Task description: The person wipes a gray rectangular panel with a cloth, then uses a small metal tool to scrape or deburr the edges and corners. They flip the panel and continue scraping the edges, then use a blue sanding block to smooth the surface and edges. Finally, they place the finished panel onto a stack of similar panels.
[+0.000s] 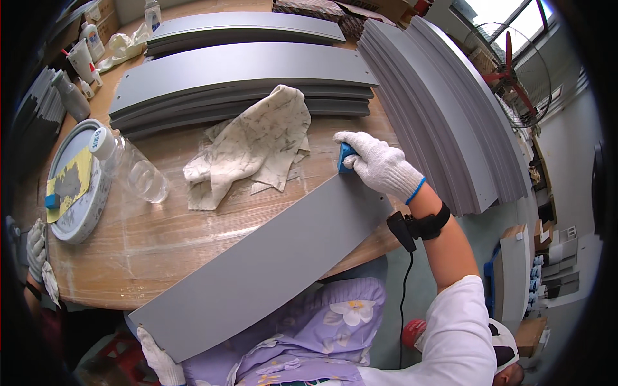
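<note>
A long grey panel (264,260) lies slantwise over the table's near edge and my lap. My right hand (380,162), in a white knit glove with a blue cuff, is closed around a small blue block (346,156) at the panel's far right end. My left hand (158,357), also gloved, grips the panel's near left corner; some of its fingers are hidden beneath. Beyond the panel a stained, crumpled white cloth (257,145) lies on the wooden table (174,257).
Stacks of grey panels stand at the back (244,67) and right (444,109). At left are a clear bottle (145,177) and a round lid (87,215) holding yellow paper and another blue block (52,201). A co-worker's gloved hand (37,248) shows at far left; a fan (515,77) stands back right.
</note>
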`<state>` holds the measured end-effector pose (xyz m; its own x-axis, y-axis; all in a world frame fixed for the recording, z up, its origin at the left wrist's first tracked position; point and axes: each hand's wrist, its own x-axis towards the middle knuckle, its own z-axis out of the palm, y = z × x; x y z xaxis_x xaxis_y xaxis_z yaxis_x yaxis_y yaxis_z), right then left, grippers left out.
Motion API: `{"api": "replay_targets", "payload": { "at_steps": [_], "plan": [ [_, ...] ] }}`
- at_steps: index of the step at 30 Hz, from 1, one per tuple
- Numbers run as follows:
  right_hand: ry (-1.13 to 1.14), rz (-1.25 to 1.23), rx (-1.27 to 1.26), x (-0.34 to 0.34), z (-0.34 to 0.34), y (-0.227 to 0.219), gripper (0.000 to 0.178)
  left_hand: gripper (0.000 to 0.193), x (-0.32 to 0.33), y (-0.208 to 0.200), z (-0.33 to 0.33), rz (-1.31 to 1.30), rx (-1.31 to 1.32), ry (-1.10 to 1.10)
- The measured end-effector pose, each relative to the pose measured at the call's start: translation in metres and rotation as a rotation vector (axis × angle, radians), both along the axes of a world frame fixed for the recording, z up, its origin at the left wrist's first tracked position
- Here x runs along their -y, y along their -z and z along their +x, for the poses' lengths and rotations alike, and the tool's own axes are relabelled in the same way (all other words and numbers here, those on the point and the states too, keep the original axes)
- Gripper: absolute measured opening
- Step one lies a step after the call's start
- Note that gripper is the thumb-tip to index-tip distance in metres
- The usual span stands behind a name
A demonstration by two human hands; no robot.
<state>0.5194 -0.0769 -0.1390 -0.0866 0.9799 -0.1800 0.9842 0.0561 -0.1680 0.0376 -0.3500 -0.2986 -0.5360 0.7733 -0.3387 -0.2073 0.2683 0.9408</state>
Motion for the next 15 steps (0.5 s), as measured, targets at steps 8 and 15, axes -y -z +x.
{"api": "replay_targets", "payload": {
  "at_steps": [8, 15],
  "plan": [
    [0.133, 0.05, 0.1, -0.025, 0.042, 0.003, 0.037, 0.058, 0.001, 0.002, -0.003, 0.02, 0.052, 0.04],
    [-0.079, -0.062, 0.037, 0.002, -0.035, -0.002, 0.042, 0.061, 0.0, -0.012, 0.006, -0.015, 0.077, 0.005]
  ]
}}
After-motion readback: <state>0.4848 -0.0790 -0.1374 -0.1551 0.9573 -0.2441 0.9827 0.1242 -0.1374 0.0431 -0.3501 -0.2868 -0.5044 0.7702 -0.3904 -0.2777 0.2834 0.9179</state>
